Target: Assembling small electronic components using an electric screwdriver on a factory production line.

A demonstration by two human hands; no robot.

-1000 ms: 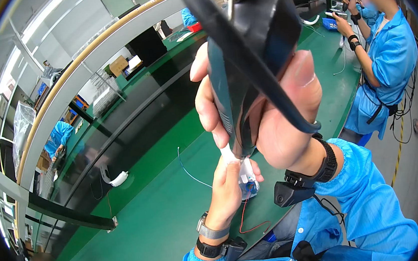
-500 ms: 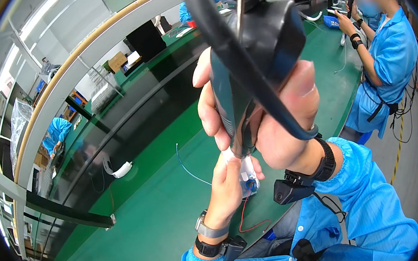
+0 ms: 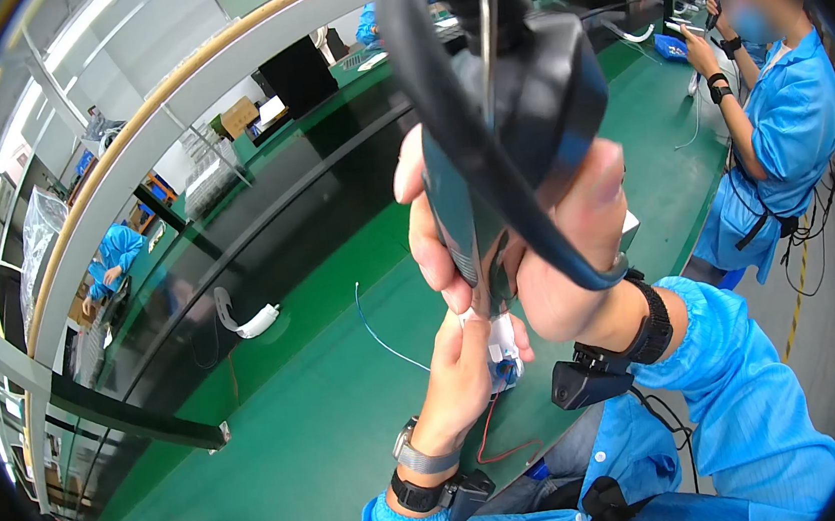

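Observation:
My right hand [image 3: 538,259] grips a dark power screwdriver [image 3: 510,121] held upright, close to the camera, with a thick black cable [image 3: 443,107] looping across it. Its tip points down onto a small white part [image 3: 500,351] that my left hand [image 3: 464,377] holds from below, just above the green bench [image 3: 284,444]. A red wire [image 3: 500,433] and a blue wire [image 3: 379,329] trail from the part over the bench. Both wrists wear black straps. The screwdriver's tip is hidden between my fingers.
A dark conveyor belt [image 3: 265,245] runs along the far side of the bench, with a white cable piece [image 3: 253,322] on it. A person in a blue coat [image 3: 783,145] stands at the right. Other blue-coated workers [image 3: 115,254] sit beyond the conveyor.
The screwdriver and my right hand have come slightly closer to the camera. My left hand still holds the white part in the same place.

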